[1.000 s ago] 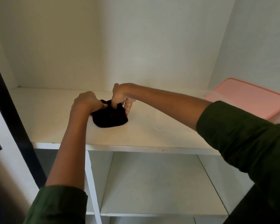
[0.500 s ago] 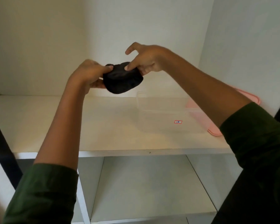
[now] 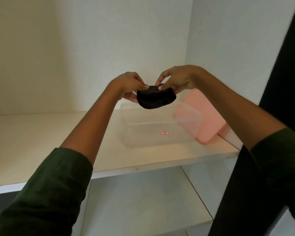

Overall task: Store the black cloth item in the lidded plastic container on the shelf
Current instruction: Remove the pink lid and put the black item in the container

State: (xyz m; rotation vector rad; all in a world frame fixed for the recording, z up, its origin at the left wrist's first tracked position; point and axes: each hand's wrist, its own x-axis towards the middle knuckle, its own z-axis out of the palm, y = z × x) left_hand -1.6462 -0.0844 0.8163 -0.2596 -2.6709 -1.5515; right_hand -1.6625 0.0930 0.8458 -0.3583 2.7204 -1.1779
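Observation:
A bundled black cloth (image 3: 155, 99) hangs in the air between both hands. My left hand (image 3: 129, 87) pinches its left end and my right hand (image 3: 175, 80) holds its right end from above. Directly below stands a clear plastic container (image 3: 152, 138), open on top, with a small red-framed label on its front. Its pink lid (image 3: 206, 118) leans tilted against the right wall, just right of the container.
The container stands on a white shelf (image 3: 41, 133) inside a white cupboard with back and side walls close by. A lower shelf (image 3: 143, 201) shows beneath. A dark vertical panel (image 3: 283, 65) runs along the right edge.
Both hands lifted the black cloth off the shelf, carried it rightward and lowered it over the open clear container. The view has shifted right with them.

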